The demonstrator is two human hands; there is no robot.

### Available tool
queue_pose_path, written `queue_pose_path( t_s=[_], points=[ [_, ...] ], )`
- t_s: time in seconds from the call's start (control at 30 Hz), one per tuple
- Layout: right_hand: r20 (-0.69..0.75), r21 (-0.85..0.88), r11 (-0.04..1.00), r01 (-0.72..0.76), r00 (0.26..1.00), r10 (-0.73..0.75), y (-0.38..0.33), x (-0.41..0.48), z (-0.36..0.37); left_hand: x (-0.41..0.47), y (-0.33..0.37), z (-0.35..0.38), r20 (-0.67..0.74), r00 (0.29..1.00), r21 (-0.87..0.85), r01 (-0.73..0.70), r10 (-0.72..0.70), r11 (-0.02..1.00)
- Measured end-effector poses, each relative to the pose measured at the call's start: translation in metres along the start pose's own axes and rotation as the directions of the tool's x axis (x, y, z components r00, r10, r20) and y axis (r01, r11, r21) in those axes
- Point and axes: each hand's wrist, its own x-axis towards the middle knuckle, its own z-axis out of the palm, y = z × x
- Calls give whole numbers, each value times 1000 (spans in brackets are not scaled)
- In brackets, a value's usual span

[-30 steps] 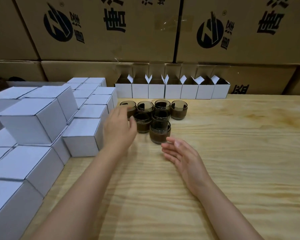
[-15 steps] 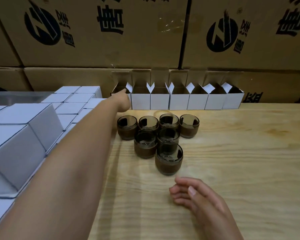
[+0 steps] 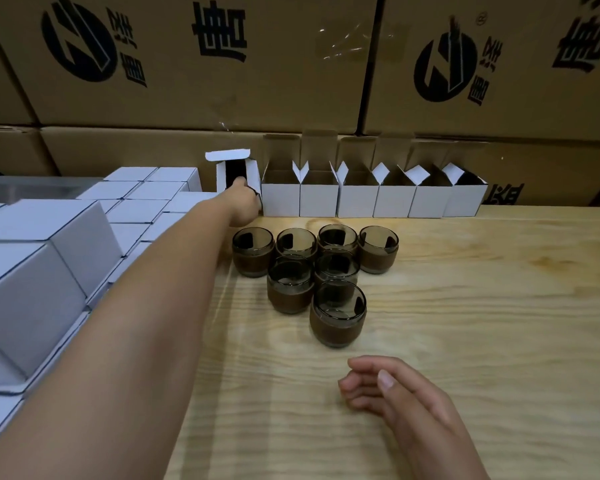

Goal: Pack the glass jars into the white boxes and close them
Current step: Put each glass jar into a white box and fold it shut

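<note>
- head view: shows seven smoky brown glass jars [image 3: 335, 268] clustered on the wooden table [image 3: 499, 306], lidless, with a darker band round each lower half.
- stand upright, mouths up, touching or nearly touching; puts the nearest jar [image 3: 337, 315] at the front of the cluster.
- shows six open white boxes [image 3: 357, 199] in a row behind the jars, against brown cartons [image 3: 257, 81], flaps raised, openings upward.
- adds a tipped box [image 3: 235, 172] at the row's left end, leaning toward the camera, dark opening facing forward.
- grips the tipped box with the left hand [image 3: 245, 199], fingers curled round its lower front; fingertips mostly hidden.
- rests the right hand [image 3: 395, 389] on the table near the nearest jar, apart from it, fingers loosely curled together, holding nothing.
- shows closed white boxes [image 3: 32, 271] stacked at the left.
</note>
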Motion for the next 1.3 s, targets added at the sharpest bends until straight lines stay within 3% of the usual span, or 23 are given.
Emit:
queue_pose_path(
  t_s=[0.17,0.27,0.33,0.5,0.7,0.9,1.07,1.3],
  points=[
    [4,-1,1000,-8,1000,8,-5,-4,2,-20,5,-17,-241,970,-163,-12,-28,987],
    [17,-17,1000,-16,1000,16,-8,-6,3,-46,20,-29,-423,901,-287,-37,-91,957],
    [18,-18,1000,-19,1000,20,-9,-6,3,-70,35,-39,-524,847,-259,-65,-84,964],
    [-7,103,992,-67,998,68,-11,-3,2,-148,82,-51,-637,756,-49,-237,152,970],
    [-311,396,918,0,941,135,-20,1,-6,-250,139,-34,-712,554,133,-497,431,858],
    [-158,458,888,35,987,42,-23,-3,-4,-289,147,2,-604,555,182,-603,573,776],
    [-106,345,936,-75,987,118,-17,1,5,-292,144,31,-689,550,94,-579,472,810],
    [-161,64,995,75,985,-64,-10,0,9,-298,132,55,-741,540,-18,-610,399,792]
  ],
)
